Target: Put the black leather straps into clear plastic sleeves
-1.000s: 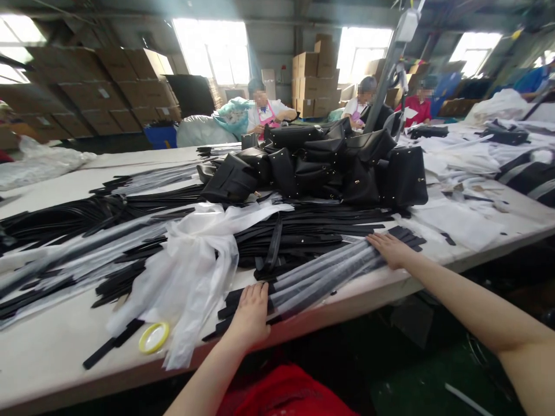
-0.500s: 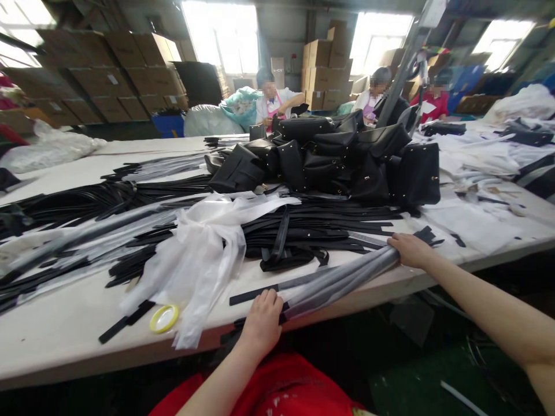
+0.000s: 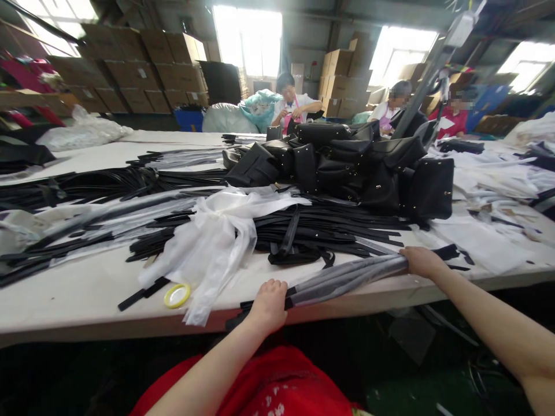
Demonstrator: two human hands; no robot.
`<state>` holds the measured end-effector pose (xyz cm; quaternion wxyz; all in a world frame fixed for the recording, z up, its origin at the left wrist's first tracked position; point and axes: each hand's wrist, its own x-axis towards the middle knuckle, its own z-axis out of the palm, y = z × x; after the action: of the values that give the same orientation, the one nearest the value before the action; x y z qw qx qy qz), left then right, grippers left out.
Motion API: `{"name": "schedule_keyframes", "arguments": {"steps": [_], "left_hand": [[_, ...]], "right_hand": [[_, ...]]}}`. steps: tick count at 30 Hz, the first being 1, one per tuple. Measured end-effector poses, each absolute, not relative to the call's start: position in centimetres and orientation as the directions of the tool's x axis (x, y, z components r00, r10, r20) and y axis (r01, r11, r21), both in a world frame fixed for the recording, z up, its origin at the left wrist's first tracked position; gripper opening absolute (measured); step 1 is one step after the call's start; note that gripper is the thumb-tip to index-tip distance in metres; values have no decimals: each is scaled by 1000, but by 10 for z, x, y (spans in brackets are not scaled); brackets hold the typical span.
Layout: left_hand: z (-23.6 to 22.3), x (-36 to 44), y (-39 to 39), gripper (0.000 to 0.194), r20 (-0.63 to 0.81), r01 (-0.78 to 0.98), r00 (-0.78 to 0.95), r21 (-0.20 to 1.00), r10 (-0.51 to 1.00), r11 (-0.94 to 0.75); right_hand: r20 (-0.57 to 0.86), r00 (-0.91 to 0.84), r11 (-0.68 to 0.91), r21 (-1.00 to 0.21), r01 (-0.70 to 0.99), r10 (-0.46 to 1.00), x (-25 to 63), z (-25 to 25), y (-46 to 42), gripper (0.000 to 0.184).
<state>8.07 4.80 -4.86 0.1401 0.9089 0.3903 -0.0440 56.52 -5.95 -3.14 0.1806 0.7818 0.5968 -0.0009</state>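
A bundle of black straps in translucent wrap (image 3: 351, 281) stretches between my two hands along the table's near edge. My left hand (image 3: 271, 303) is closed round its left end, where bare black strap ends poke out past the fist. At the other end my right hand (image 3: 420, 262) grips the bundle, with black tips showing beyond the fingers. Just behind lies a thick pile of loose black straps (image 3: 333, 225). White plastic film (image 3: 221, 231) is draped over the pile's left part, and a yellow tape roll (image 3: 177, 295) rests left of my left hand.
Black leather bags (image 3: 342, 162) are heaped mid-table. More black straps (image 3: 87, 188) lie to the left, and white sheets (image 3: 485, 240) to the right. Co-workers (image 3: 292, 107) sit across the table (image 3: 87, 303). Stacked cartons (image 3: 143, 72) stand behind.
The camera view has shifted, moving the scene rightward. My left hand has closed around the bundle's left strap ends, which are now gathered closer together. My right hand keeps its hold.
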Motion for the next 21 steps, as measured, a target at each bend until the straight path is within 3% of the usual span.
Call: {"name": "schedule_keyframes", "arguments": {"steps": [5,12,17,21], "left_hand": [[-29,66,54,26,-167,695,718,238,676,-679],[94,-5,87,21,-17,821,570,34,821,-569],[149,-86,80,16,106,890,455,-82,884,-449],[139,-143,69,13,108,926,378,-71,920,-372]], "right_hand": [[-95,274,-224,355,908,957,549,24,-59,16],[235,171,-257,411,875,957,502,158,-17,16],[369,-208,24,444,896,906,451,201,12,5],[399,-351,240,301,923,847,415,184,36,3]]}}
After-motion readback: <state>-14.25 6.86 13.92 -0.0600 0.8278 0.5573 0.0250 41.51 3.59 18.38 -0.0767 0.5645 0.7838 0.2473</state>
